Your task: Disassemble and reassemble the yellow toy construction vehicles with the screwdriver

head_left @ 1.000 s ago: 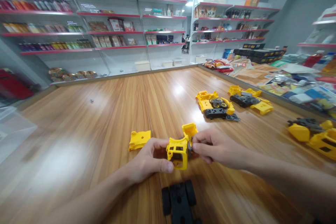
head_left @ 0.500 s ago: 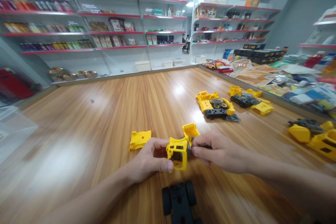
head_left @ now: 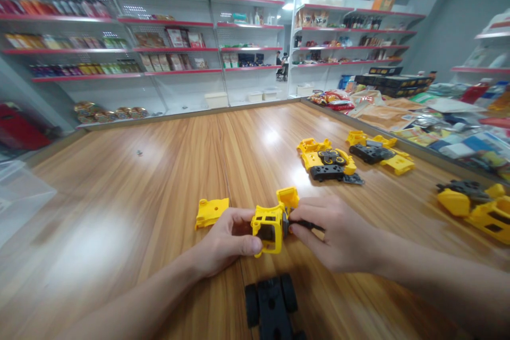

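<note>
My left hand (head_left: 227, 239) grips a yellow toy cab (head_left: 268, 228) just above the wooden table (head_left: 159, 180). My right hand (head_left: 334, 234) pinches a thin black part (head_left: 305, 224) against the cab's right side. A yellow bucket piece (head_left: 288, 196) sits right behind the cab. A flat yellow panel (head_left: 211, 211) lies on the table left of my left hand. A black wheeled chassis (head_left: 271, 303) rests near the table's front edge, below my hands.
Two groups of yellow and black toy parts (head_left: 329, 159) (head_left: 378, 151) lie at the back right, and another yellow toy (head_left: 476, 207) at the far right. Packaged goods (head_left: 430, 111) line the right edge. Store shelves (head_left: 119, 48) stand behind. A clear box (head_left: 19, 196) sits at left.
The cab has tilted and shifted slightly lower-left in my left hand. My right hand has turned, and the thin black part now shows between its fingers at the cab's side.
</note>
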Demonstrator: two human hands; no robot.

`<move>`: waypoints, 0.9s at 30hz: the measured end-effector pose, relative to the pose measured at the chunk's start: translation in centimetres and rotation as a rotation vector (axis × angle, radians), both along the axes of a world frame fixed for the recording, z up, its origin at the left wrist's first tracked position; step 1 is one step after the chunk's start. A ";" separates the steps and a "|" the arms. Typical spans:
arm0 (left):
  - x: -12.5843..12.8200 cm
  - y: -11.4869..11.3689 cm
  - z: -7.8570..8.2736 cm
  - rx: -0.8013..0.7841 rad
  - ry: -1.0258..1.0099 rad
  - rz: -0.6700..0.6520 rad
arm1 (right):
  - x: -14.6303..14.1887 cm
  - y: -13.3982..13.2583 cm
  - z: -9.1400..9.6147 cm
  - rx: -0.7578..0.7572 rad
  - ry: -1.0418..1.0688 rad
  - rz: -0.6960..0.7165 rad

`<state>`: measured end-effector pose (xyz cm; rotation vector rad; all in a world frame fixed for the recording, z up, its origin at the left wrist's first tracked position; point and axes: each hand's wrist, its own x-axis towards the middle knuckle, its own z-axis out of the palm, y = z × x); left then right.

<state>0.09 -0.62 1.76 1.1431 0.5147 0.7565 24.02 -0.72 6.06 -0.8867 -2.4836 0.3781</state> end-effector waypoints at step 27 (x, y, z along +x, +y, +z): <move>-0.3 -0.1 -0.2 0.022 -0.019 -0.038 | -0.6 -0.1 0.2 -0.484 0.098 -0.091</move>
